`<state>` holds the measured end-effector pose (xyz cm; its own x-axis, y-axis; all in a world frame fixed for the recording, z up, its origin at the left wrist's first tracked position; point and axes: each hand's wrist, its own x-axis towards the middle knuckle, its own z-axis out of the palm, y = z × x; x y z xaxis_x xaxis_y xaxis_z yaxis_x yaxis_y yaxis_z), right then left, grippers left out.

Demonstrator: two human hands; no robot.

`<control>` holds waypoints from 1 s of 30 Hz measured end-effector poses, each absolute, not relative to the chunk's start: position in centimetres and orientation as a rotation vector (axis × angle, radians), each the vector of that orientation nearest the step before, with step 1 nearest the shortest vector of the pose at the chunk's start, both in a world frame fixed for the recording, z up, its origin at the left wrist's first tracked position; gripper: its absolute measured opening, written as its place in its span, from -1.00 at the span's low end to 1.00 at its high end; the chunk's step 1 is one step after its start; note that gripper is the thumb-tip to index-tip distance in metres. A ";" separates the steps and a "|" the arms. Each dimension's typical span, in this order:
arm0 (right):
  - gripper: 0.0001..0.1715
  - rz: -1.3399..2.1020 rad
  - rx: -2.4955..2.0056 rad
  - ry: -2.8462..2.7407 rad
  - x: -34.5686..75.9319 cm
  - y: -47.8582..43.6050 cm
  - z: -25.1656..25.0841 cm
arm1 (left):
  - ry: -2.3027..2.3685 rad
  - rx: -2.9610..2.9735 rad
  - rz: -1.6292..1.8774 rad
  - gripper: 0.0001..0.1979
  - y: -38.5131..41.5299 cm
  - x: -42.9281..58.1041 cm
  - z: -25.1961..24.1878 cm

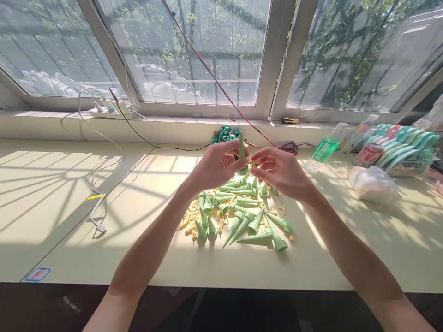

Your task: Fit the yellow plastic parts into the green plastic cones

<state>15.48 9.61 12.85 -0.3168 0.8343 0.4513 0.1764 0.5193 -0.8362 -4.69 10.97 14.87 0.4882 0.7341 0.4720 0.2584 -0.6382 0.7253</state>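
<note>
Entry: my left hand (216,166) grips a green cone spike (241,148) upright; my right hand (282,171) pinches a small yellow plug (255,162) just beside its base. I'd line it up squarely before pressing. Below: a heap of green spikes (242,214) and yellow plugs (188,222) on the sunlit pale table (138,258); far windows (194,50), water bottle (323,150) right.

cones (242,216) mid-table (51,193) | bottle (323,152) right | cable (98,203) left

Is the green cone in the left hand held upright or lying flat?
Upright: the green cone stands with its tip pointing up in the left hand, above the pile of cones lying flat on the table.
</note>
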 end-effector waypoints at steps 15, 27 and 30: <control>-0.83 0.298 -0.814 -2.025 15.9 8.8 3.9 | 0.842 2.127 0.843 -0.80 10.5 -5.4 8.8; -0.80 0.103 -0.708 -2.017 16.0 9.0 0.0 | 0.836 2.030 0.724 -0.70 9.7 -6.1 7.8; -0.78 0.110 -0.721 -2.028 16.1 8.9 -0.2 | 0.822 2.007 0.729 -0.68 9.8 -6.1 7.8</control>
<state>16.05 8.90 -0.21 -0.3782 0.5307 0.7585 0.4458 0.8225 -0.3532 -6.11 9.83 7.79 0.6177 0.7624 0.1928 0.2821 -0.4436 0.8507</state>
